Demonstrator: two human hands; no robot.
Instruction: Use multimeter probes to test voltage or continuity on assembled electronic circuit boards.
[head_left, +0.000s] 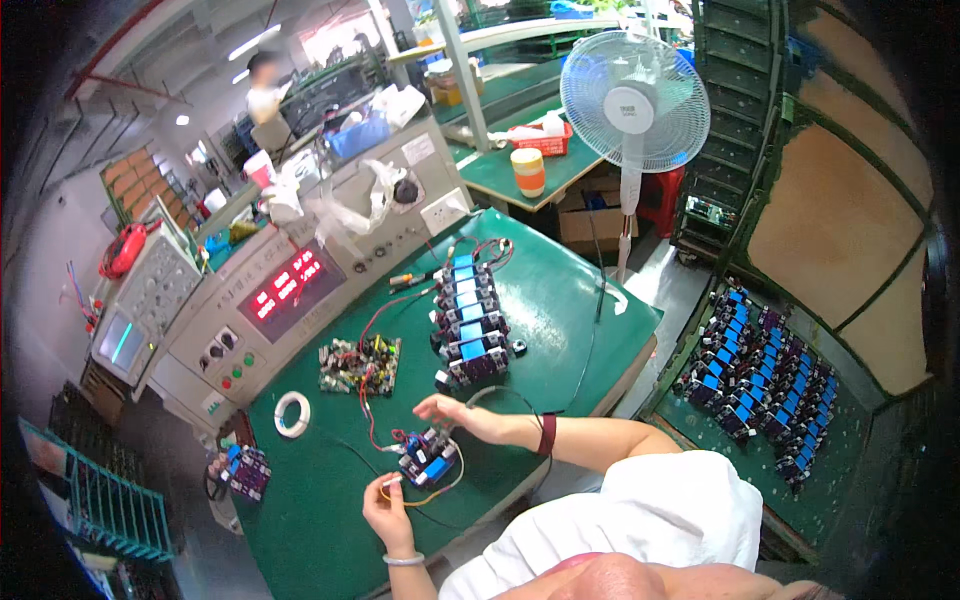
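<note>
A small purple electronic module with a blue block lies on the green mat before me. My left hand is at its near left, thumb and finger pinching a small white connector. Orange and white wires loop between that connector and the module. My right hand reaches over the module's far side with its fingers stretched out, touching or just above it; I cannot tell which. Red wires run from the module to a bare circuit board farther back.
A row of similar blue-topped modules stands behind my right hand. A white roll lies at left, near another module. A test console with red digits borders the bench. A fan and a rack of modules stand right.
</note>
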